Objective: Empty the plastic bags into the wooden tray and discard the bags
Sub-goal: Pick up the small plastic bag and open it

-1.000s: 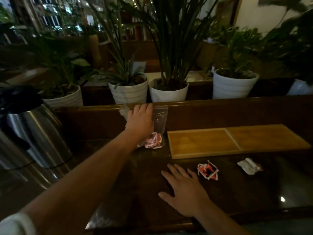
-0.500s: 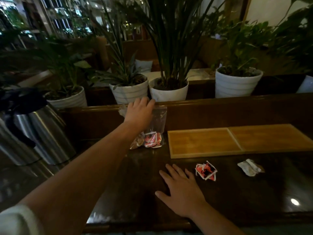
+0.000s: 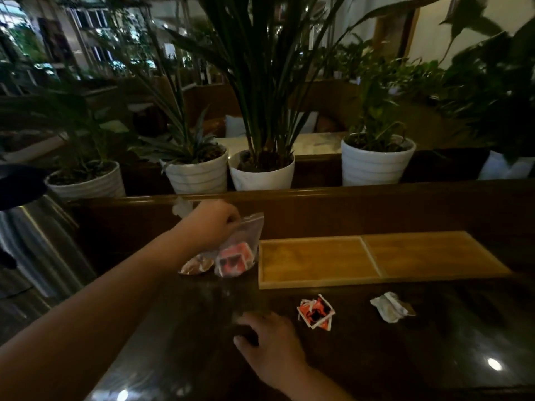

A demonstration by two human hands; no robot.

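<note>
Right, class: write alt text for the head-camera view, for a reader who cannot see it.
A person's left hand grips the top of a clear plastic bag of red packets beside an empty two-part wooden tray on a dark table. The right hand rests flat near loose red packets and a crumpled white wrapper; potted plants line the ledge behind.

no readable text anywhere, red packets printed, perhaps lettered, too blurred to read
</note>
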